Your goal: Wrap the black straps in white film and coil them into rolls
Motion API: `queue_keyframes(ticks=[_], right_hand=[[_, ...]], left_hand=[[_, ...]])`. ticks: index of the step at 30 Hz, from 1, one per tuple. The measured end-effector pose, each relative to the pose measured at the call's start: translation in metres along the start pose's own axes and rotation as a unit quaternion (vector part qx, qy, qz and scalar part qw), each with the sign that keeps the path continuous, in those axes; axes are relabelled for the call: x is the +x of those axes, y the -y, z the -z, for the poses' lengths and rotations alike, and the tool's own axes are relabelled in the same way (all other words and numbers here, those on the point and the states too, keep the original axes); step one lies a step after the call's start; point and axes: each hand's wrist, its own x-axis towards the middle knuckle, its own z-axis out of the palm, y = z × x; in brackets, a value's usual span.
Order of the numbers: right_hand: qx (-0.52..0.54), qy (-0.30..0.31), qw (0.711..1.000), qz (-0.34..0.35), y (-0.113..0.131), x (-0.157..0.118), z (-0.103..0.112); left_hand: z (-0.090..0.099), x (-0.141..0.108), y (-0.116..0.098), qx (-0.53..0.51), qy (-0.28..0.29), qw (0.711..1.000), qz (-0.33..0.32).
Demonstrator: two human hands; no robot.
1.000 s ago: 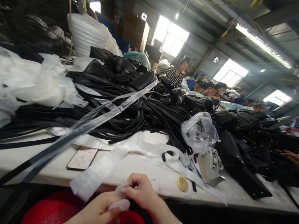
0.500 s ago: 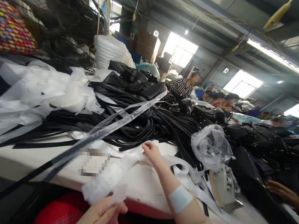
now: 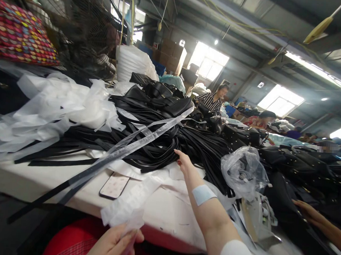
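Near the bottom edge, my left hand [image 3: 117,241] is closed on the end of a translucent white strip [image 3: 134,204], which runs up onto the white table [image 3: 165,208]. My right hand [image 3: 183,162] reaches over the table to the near edge of a heap of black straps [image 3: 163,154]; its index finger is stretched out and I see nothing in it. A light blue patch [image 3: 203,194] is on my right forearm. A phone in a pale patterned case [image 3: 114,185] lies left of the strip. One long clear band [image 3: 147,135] lies slanted over the black straps.
White strips are heaped [image 3: 59,105] at the left. Black bags [image 3: 157,98] are piled behind the straps. Right of my arm are a clear plastic bag [image 3: 244,172] and a wrapped metal object [image 3: 261,221]. Another person's hand [image 3: 309,213] touches black material at the right. People sit farther back.
My right hand has moved up and forward from the white strips to the black straps, its index finger now extended. My left hand keeps its hold. The view has shifted slightly.
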Motion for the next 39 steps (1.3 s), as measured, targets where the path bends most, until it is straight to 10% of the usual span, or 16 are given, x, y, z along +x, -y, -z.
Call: queue_keyframes(ticks=[8,17,22,27,34,39], right_hand=[[0.176,0.165,0.969,-0.055,0.032,-0.058,0.023],[0.229,0.363,0.898,-0.093,-0.018,-0.175,0.049],[0.122,0.394,0.909,-0.053,-0.040,-0.224,0.062],[-0.022,0.376,0.926,0.023,-0.065,-0.233,0.062],[-0.033,0.296,0.953,0.065,-0.077,-0.215,0.067],[-0.061,0.299,0.951,0.048,-0.075,-0.203,0.081]], left_hand=[[-0.002,0.002,0.004,0.030,0.035,0.998,-0.033],[0.000,-0.011,-0.017,0.061,0.066,0.991,-0.098],[0.009,-0.022,-0.030,-0.009,0.072,0.989,-0.127],[0.002,-0.025,-0.037,-0.150,0.117,0.970,-0.154],[-0.040,-0.028,-0.028,-0.255,0.345,0.901,-0.062],[-0.028,-0.027,-0.026,-0.137,0.267,0.950,-0.087]])
